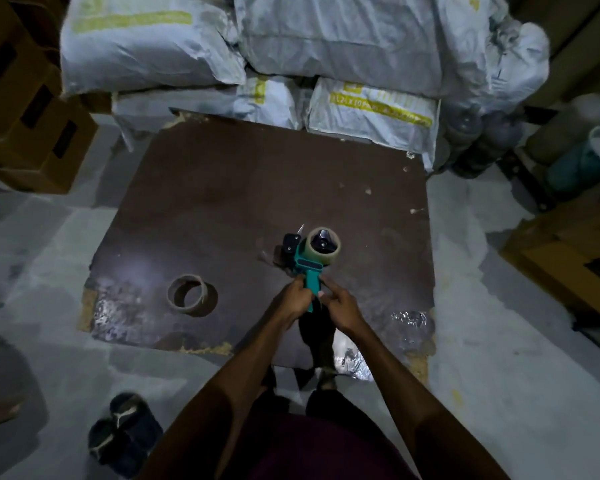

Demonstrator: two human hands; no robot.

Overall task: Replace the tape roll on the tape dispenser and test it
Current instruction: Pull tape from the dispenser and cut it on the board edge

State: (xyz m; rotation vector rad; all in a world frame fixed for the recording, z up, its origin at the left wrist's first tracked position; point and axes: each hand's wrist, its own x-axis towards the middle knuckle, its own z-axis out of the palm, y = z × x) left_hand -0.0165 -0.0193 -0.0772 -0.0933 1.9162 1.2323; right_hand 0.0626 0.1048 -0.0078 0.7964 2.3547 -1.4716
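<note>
A teal tape dispenser [302, 268] is held above the brown board [222, 188], handle toward me. A clear tape roll [323, 244] sits on its black hub. My left hand [295, 299] is wrapped around the teal handle. My right hand [340, 304] pinches the handle's lower end from the right side. An empty brown cardboard tape core [191, 295] lies on the board to the left of my hands.
White woven sacks [326, 46] are piled behind the board. Cardboard boxes [32, 109] stand at the left and another box [568, 258] at the right. A pair of dark sandals [125, 431] lies on the grey floor at lower left.
</note>
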